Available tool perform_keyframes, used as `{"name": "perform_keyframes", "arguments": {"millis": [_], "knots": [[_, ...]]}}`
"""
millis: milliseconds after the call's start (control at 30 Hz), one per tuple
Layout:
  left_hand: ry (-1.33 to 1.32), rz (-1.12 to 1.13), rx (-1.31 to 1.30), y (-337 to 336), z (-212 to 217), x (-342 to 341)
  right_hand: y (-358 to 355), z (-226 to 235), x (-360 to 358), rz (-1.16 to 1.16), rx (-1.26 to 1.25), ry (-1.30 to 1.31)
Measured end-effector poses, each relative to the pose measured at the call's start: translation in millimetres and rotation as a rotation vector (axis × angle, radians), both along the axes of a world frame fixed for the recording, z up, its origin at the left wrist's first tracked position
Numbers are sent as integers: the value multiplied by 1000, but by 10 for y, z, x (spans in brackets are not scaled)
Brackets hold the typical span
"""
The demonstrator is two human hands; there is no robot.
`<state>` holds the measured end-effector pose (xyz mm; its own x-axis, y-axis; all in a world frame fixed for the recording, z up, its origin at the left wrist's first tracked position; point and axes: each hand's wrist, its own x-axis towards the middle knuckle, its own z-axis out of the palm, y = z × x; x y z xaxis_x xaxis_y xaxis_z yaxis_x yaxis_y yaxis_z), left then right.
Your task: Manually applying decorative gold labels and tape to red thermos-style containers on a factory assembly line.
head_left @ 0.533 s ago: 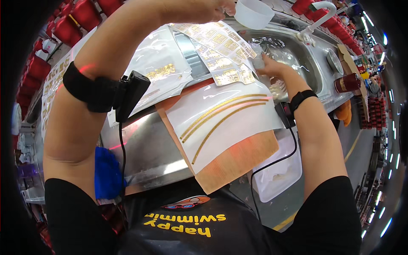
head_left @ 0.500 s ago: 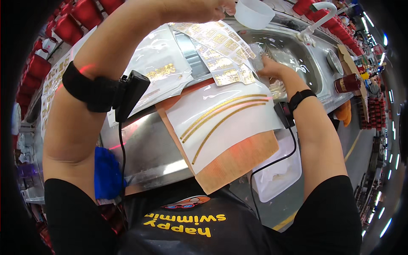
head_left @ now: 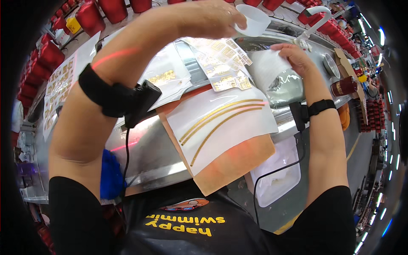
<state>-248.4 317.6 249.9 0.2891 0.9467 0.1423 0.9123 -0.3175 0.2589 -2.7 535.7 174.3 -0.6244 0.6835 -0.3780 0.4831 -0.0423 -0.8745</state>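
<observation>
Pinching the upper edge of a pale translucent piece (head_left: 268, 67), the right hand (head_left: 298, 58) is holding it over the sink (head_left: 290, 101), where water is glinting beneath. The piece is blurring too much for me to tell whether it is a film or something stiffer. Farther up, the left hand (head_left: 225, 19) is reaching across and grasping a white cup (head_left: 257, 21) by its left side, its fingertips curling at the rim, and the cup is tipping slightly near the sink's far edge.

Closer to the person, a white sheet (head_left: 255, 125) is lying on a wooden board (head_left: 238, 163), three curved gold strips (head_left: 219, 116) running across it. Gold-printed sheets (head_left: 223, 61) are spreading between it and the left forearm, their right edge sitting just beside the sink. A white tap (head_left: 317, 26) is arching over the basin's far right corner, while a metal bowl (head_left: 331, 66) and a dark red can (head_left: 344, 85) are standing along the right. A blue cloth (head_left: 110, 174) is bunching by the left elbow, and a white tray (head_left: 278, 182) is showing below the board.
</observation>
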Motion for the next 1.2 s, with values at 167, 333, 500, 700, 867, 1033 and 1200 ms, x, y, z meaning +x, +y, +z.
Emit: {"name": "perform_keyframes", "arguments": {"millis": [167, 333, 500, 700, 867, 1033, 1200], "knots": [[-201, 42, -36, 62, 0, 459, -118, 743, -111, -65, 228, 144], [-527, 201, 310, 278, -142, 1025, -217, 1254, -337, -47, 262, 455], [-877, 228, 841, 448, -24, 992, -384, 1671, -477, 45, 111, 686], [-1298, -122, 309, 388, 130, 184, -925, 1434, -430, -117, 89, 639], [-1020, 354, -15, 60, 402, -420, -934, 243, 312, 199, 580, -349], [-1089, 332, -38, -97, 434, -783, -1361, -393, 511, 129, 499, -492], [-1106, 497, -193, -386, 564, -1068, -1499, -341, 425, -24, 575, -141]]}}
